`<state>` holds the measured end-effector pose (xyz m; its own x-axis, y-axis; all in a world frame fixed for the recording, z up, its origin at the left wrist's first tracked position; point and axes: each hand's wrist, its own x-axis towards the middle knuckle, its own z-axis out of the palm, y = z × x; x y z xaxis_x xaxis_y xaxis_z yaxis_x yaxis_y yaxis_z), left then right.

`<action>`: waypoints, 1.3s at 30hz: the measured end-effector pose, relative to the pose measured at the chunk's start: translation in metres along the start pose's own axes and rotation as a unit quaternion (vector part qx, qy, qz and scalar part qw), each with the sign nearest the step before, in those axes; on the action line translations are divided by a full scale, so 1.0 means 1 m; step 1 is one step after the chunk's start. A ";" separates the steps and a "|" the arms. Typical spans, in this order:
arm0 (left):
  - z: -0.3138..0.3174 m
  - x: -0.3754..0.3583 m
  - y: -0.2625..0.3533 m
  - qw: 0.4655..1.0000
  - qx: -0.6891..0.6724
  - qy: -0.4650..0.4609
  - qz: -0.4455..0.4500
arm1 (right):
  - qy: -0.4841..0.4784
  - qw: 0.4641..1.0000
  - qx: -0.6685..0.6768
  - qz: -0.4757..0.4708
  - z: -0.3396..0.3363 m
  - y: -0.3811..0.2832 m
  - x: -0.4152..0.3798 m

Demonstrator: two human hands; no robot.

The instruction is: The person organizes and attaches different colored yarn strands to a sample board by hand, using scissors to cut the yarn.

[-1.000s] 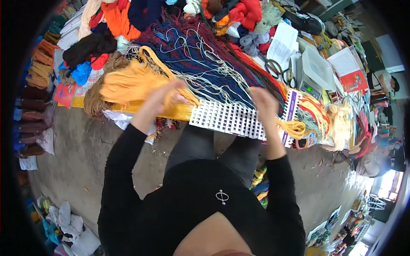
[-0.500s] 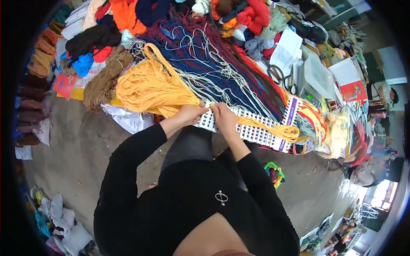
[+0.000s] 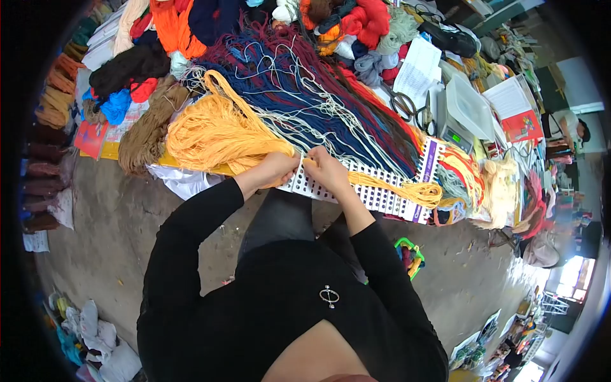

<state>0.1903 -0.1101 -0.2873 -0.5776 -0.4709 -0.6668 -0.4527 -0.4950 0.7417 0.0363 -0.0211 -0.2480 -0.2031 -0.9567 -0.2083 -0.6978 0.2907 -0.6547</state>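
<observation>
On perforated white card (image 3: 375, 194) | both hands pinch stringy yellow yarn (image 3: 219, 130)

Left hand (image 3: 275, 169), right hand (image 3: 326, 169) pinch yellow yarn (image 3: 219, 130) over perforated card (image 3: 375, 191).

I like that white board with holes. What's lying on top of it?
A strand of yellow yarn lies along the white perforated card; both hands pinch it at the card's left end, hiding the holes beneath them.
</observation>
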 end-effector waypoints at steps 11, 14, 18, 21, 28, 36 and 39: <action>-0.020 -0.022 0.011 0.992 -0.114 0.018 0.049 | 0.017 0.998 -0.060 -0.007 0.011 0.003 -0.003; -0.012 -0.010 -0.003 0.994 -0.057 0.072 0.065 | 0.029 0.997 -0.072 -0.004 0.012 0.001 -0.005; -0.025 -0.012 -0.002 0.995 -0.051 0.049 0.069 | 0.065 0.994 -0.090 -0.020 0.022 0.001 -0.007; -0.053 -0.046 0.033 0.955 -0.278 -0.084 0.051 | 0.099 0.989 -0.104 -0.026 0.028 0.000 -0.009; -0.041 -0.061 0.040 0.946 -0.274 -0.169 0.051 | 0.220 0.970 0.000 -0.100 0.035 0.008 -0.018; -0.017 -0.016 0.011 0.990 0.029 -0.067 0.121 | 0.218 0.958 -0.091 -0.163 0.031 -0.001 -0.016; -0.006 -0.033 0.015 0.950 0.073 -0.004 0.304 | 0.214 0.960 -0.130 -0.128 0.034 -0.007 -0.011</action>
<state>0.2066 -0.1070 -0.2546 -0.7679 -0.6308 -0.1113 -0.1220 -0.0265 0.9922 0.0664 -0.0117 -0.2658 -0.2273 -0.9303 0.2880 -0.8985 0.0863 -0.4305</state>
